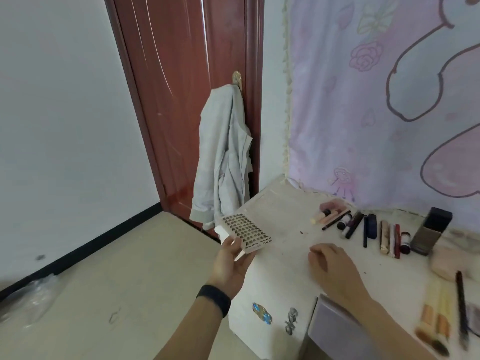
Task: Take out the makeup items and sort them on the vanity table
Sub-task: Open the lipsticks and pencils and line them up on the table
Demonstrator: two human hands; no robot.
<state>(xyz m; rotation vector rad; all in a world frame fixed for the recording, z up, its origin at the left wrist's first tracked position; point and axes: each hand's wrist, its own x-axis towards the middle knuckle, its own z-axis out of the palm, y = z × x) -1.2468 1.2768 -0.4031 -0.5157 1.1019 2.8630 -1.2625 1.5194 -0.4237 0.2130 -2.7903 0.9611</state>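
Left hand [235, 257]: grips the near end of a flat clear tray of false lashes [246, 232], thumb on top, fingers underneath. The tray is tilted and sits at the left edge of the vanity table [283, 209]; I cannot tell whether it touches the top. A black wristband [214, 300] is on that wrist.

Right hand [330, 261]: rests on the tabletop to the right of the tray, fingers loosely curled, holding nothing.

Sorted so far: a row of tubes and pencils [363, 226] lies side by side farther back on the table, with a dark rectangular bottle [431, 231] at its right end. Brushes [436, 326] lie near the front right edge, blurred.

Background: a grey garment [223, 162] hangs from the handle of a red-brown door [176, 74].
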